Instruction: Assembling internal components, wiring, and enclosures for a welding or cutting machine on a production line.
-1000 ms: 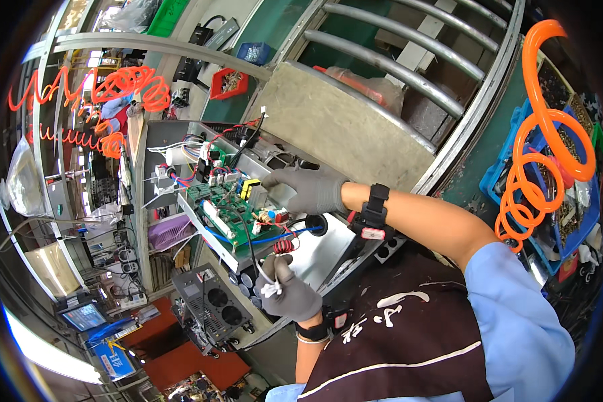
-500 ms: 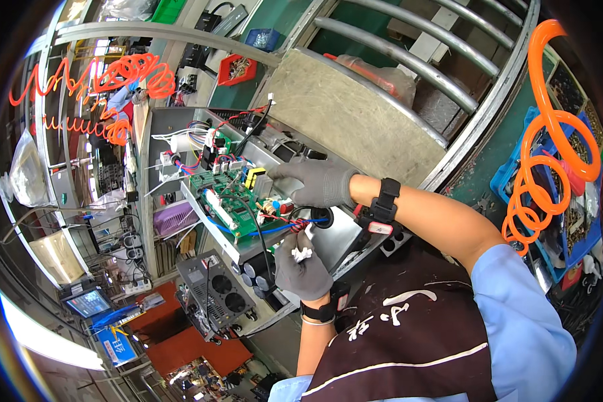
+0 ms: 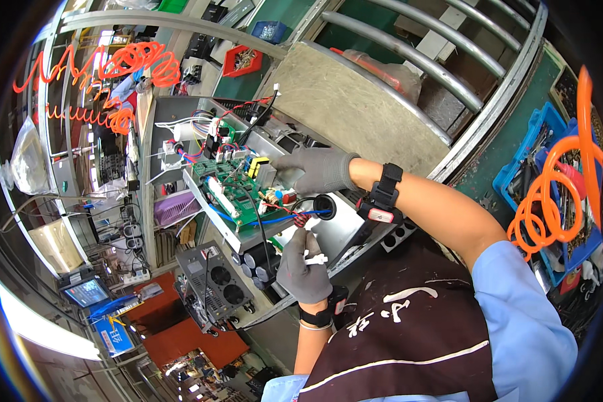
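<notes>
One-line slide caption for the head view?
At an open metal chassis, the gloved left hand holds a small white piece; the right hand is beside a green circuit board.

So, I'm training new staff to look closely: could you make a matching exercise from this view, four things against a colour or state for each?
Column one:
1. left hand
2. circuit board
3. basket
4. coiled hose at the far right

Column two:
A. orange
B. gloved in grey, holding small white pieces
C. purple
D. mostly green

Right pairs: 1-B, 2-D, 3-C, 4-A.
</notes>
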{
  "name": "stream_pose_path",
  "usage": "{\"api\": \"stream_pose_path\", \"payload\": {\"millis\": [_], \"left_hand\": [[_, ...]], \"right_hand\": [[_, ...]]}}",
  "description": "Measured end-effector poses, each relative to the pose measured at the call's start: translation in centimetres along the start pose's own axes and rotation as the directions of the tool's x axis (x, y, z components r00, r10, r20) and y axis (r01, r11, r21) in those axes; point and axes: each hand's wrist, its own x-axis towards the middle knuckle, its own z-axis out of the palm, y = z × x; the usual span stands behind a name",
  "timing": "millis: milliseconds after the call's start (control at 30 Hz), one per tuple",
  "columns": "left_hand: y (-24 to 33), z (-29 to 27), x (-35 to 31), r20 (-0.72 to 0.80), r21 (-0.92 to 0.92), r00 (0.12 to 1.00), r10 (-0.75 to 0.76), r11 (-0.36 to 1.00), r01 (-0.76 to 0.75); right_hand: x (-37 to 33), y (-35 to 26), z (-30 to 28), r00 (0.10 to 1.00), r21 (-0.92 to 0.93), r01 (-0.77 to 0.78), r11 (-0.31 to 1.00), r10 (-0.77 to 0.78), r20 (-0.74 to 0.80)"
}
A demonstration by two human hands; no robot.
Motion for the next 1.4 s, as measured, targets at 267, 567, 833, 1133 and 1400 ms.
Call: {"api": "stream_pose_path", "payload": {"millis": [267, 567, 833, 1133, 1400], "left_hand": [[-0.2, 1.3, 0.7, -0.091, 0.002, 0.99, -0.105, 0.994, 0.105], [-0.3, 1.1, 0.7, -0.082, -0.05, 0.982, -0.172, 0.985, 0.168], [-0.5, 1.4, 0.6, -0.077, -0.194, 0.95, -0.302, 0.939, 0.283], [-0.3, 2.0, 1.1, -0.116, -0.101, 0.984, -0.138, 0.987, 0.127], [-0.6, 1.2, 1.0, -0.07, -0.173, 0.982, -0.177, 0.971, 0.163]], "right_hand": [[0.4, -0.9, -1.1, 0.994, -0.096, -0.057, 0.994, 0.065, 0.089], [1.5, 0.3, -0.5, 0.989, 0.093, -0.095, 0.991, 0.083, 0.122], [2.6, 0.7, -1.1, 0.978, -0.018, -0.061, 0.998, 0.063, 0.199], [0.7, 0.8, 0.0, 0.999, 0.221, -0.041, 0.974, 0.037, 0.022], [-7.2, -3.4, -0.8, 0.873, -0.425, 0.342, 0.838, -0.451, -0.185]]}}
